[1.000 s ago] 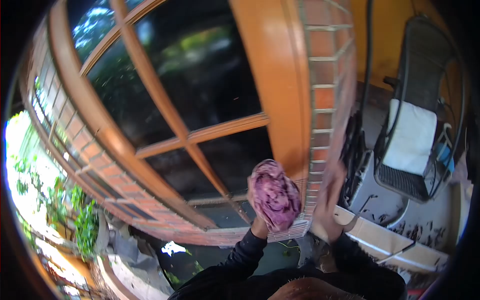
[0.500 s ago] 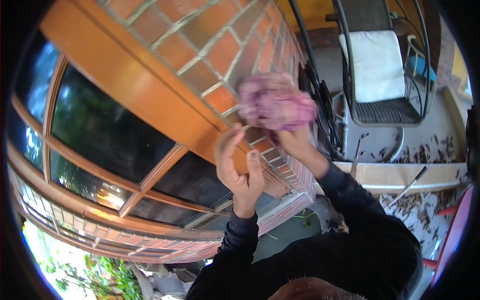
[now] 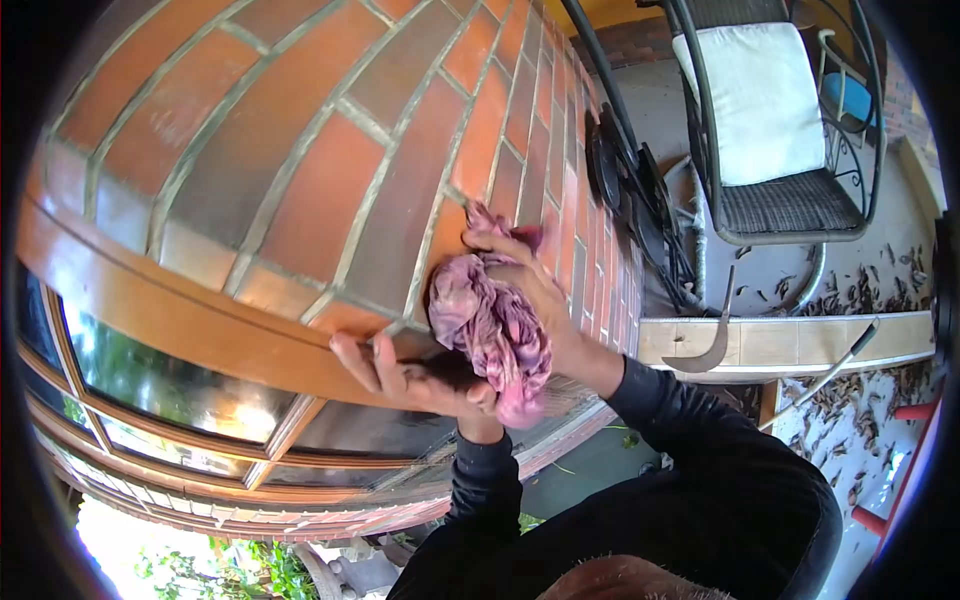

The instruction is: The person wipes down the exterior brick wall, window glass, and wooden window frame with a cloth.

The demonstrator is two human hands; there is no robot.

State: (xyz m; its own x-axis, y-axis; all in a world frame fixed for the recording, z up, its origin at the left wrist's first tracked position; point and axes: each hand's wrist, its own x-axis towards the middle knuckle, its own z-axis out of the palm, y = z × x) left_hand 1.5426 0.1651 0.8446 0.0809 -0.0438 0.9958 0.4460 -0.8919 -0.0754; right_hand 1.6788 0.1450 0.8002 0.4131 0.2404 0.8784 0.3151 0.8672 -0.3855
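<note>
A crumpled pink-purple cloth (image 3: pixel 490 325) is bunched in my right hand (image 3: pixel 545 310), whose fingers curl over its top. Part of the cloth lies against the brick wall (image 3: pixel 330 190), and a loose end hangs down toward my left wrist. Just below and left of it, my left hand (image 3: pixel 420 390) has its fingers apart, beside the wooden window frame (image 3: pixel 200 320). The left fingertips are close to the frame's edge; whether they touch it I cannot tell. The cloth covers part of the left palm's side.
To the right stands a swing chair (image 3: pixel 790 205) with a white cushion (image 3: pixel 752 105). A sickle (image 3: pixel 712 350) rests by the tiled ledge (image 3: pixel 800 343), near a stick-like handle (image 3: pixel 825 375). Dry leaves (image 3: pixel 850 430) litter the floor. Window glass (image 3: pixel 180 375) lies left, green plants (image 3: pixel 220 570) below.
My right hand has brought the cloth down and left along the bricks. My left hand has turned and shifted left and lower. The view has tilted, showing more of the wall.
</note>
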